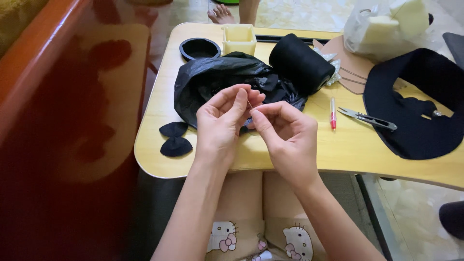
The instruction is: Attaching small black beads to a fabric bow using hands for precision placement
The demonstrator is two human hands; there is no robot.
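Needle (pixel 249 104) pinched between left hand (pixel 223 121) fingers (pixel 240 102), right hand (pixel 286 133) fingers closed just beside it

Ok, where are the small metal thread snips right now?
In the head view, the snips lie on the wooden table, right of the hands, between the red-handled tool and the black fabric piece.

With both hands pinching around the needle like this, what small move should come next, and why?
Probably draw the needle upward with the right hand while the left hand steadies the small black piece. Both hands meet over the black bag's edge, and the needle stands between the fingertips.
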